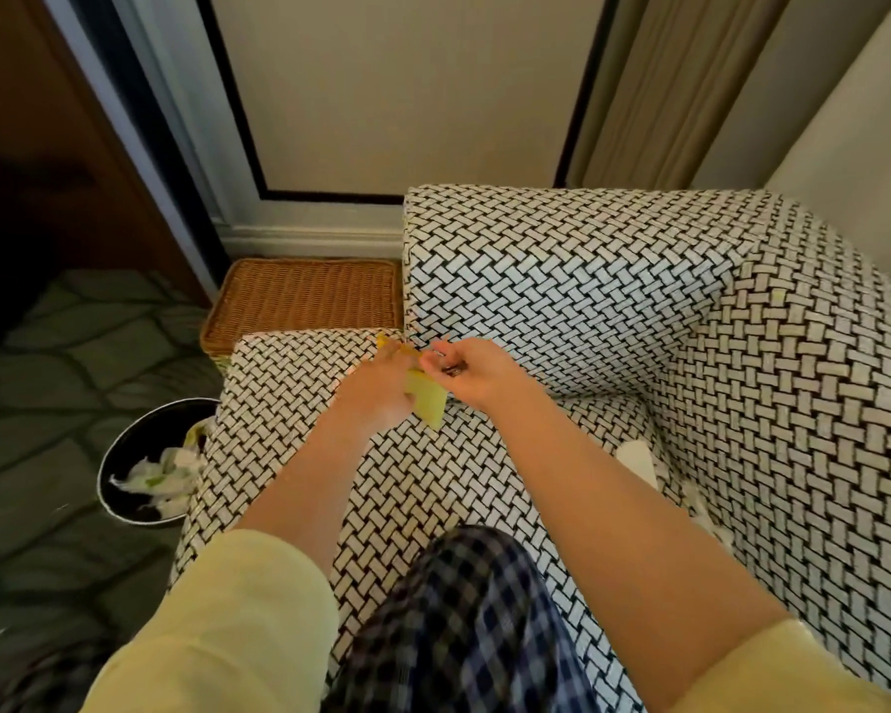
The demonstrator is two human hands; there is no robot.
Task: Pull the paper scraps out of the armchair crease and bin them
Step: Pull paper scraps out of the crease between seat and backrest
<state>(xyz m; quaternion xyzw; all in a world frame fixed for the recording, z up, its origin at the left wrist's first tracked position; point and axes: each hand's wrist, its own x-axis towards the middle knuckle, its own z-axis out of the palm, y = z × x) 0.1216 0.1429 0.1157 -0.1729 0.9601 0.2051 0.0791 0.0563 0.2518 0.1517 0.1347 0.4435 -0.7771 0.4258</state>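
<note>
Your left hand grips yellow paper scraps, and one sheet hangs from its right side. Your right hand, just right of it, curls its fingers at the armchair crease; you cannot tell whether they pinch anything. A white scrap lies in the crease well right of the right hand. The bin, holding white paper, stands below-left of your left hand.

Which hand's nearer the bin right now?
Left. The left hand, gripping yellow scraps, is by the armrest beside the bin; the right hand is just past it, farther away.
</note>
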